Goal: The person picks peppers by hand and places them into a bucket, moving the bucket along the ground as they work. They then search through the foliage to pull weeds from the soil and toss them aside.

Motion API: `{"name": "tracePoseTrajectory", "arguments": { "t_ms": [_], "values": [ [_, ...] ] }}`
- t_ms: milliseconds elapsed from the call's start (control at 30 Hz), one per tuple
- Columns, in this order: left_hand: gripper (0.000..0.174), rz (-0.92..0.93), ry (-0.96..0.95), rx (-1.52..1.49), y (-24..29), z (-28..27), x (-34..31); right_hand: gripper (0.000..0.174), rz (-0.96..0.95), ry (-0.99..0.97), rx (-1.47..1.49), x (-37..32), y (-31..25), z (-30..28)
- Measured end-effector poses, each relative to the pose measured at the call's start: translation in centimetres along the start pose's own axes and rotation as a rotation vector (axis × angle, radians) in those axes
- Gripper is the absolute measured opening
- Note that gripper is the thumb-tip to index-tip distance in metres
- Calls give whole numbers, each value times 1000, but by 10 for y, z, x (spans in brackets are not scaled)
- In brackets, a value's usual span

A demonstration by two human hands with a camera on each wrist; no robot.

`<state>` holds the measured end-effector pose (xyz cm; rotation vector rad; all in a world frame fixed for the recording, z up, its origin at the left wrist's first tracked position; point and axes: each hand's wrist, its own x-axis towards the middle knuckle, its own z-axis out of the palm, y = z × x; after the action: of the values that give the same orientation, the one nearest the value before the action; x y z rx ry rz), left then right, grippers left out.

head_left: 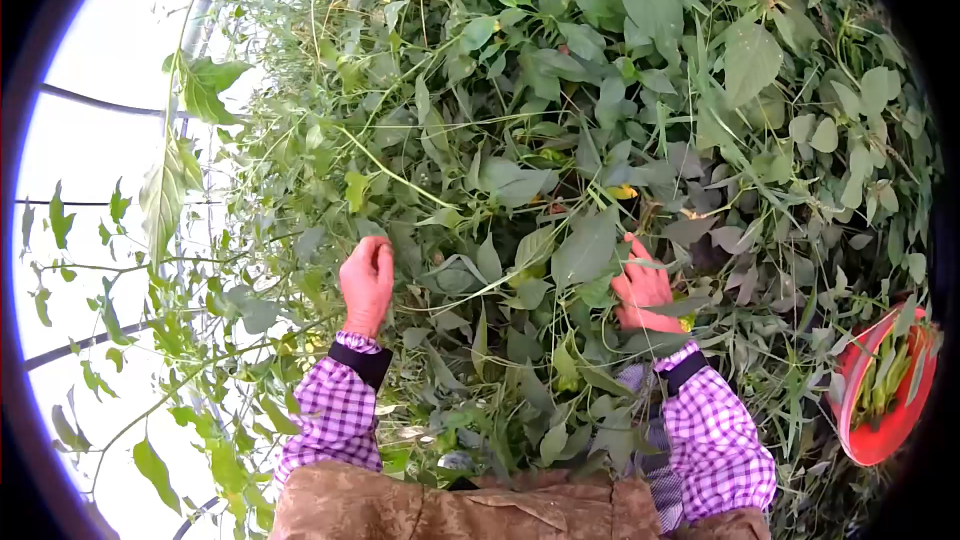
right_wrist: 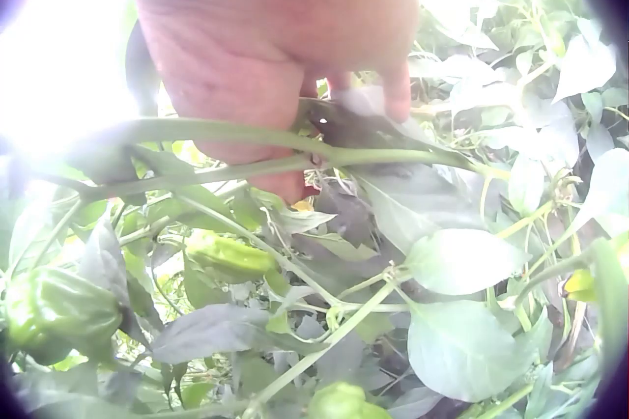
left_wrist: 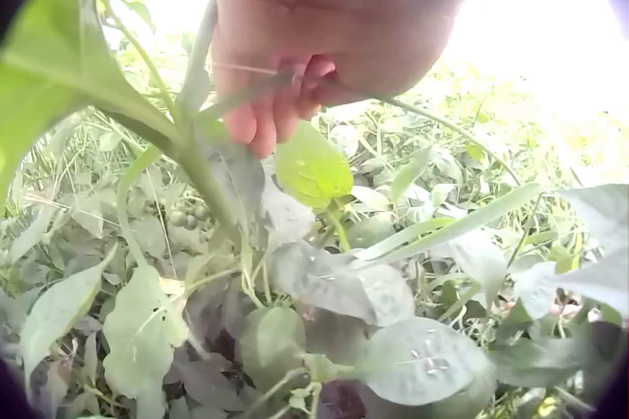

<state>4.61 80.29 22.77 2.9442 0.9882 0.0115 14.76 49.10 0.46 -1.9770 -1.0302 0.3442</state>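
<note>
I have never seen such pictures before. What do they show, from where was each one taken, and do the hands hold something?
There is no machine here, only a person's two bare hands. The wide picture comes from a camera on the head, looking down at the left hand and right hand among leafy plants. At its right edge, a red container holds long green pods. The other two pictures come from one camera on each wrist. The right-wrist picture also shows a green pepper at lower left. Whether either hand holds anything is not clear from these views.
</note>
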Motion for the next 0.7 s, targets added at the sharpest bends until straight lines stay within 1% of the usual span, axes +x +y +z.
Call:
{"name": "tracePoseTrajectory", "arguments": {
  "t_ms": [33, 67, 133, 200, 267, 300, 333, 367, 400, 433, 500, 533, 567, 600, 633, 667, 700],
  "values": [
    [16, -6, -125, 184, -4, 1, 0, 35, 13, -37, 7, 0, 0, -2],
    [16, -9, -126, 184, -11, 4, -1, 35, 29, -79, 14, 1, -1, -4],
    [29, 76, -452, 666, -28, 15, -6, 35, 46, -96, 7, 2, -4, -8],
    [31, 57, -483, 680, -43, 28, -15, 35, 69, -114, -5, 2, -4, -7],
    [34, 37, -509, 699, -45, 28, -22, 36, 63, -123, -26, 3, -1, -4],
    [31, 40, -477, 685, -45, 28, -25, 36, 64, -125, -26, 2, 1, -1],
    [30, 43, -445, 671, -42, 25, -28, 37, 64, -82, -18, 1, 1, 2],
    [32, 45, -415, 657, -38, 23, -30, 38, 65, -41, -11, 0, 2, 3],
    [40, 66, -323, 598, -35, 18, -32, 38, 65, -45, -13, -1, 2, 4],
    [40, 63, -323, 595, -26, 9, -31, 40, 64, -31, -1, 1, 0, 1],
    [46, 50, -302, 588, -17, -5, -29, 43, 62, -22, 9, 1, -3, -1],
    [42, 2, -299, 628, -19, -6, -30, 46, 56, -46, 6, 1, -1, -2],
    [42, -2, -292, 627, -28, -5, -32, 50, 49, -66, 3, 1, 0, -2],
    [38, 10, -400, 677, -41, -1, -34, 50, 40, -61, 0, 2, -1, -4],
    [35, 21, -510, 725, -53, 3, -37, 54, 45, -70, -2, 2, -2, -5],
    [33, 45, -430, 701, -60, 8, -42, 59, 51, -79, -5, 2, -3, -7],
    [33, 43, -428, 699, -72, 13, -41, 59, 48, -79, -8, 2, -4, -8]
  ]
}}
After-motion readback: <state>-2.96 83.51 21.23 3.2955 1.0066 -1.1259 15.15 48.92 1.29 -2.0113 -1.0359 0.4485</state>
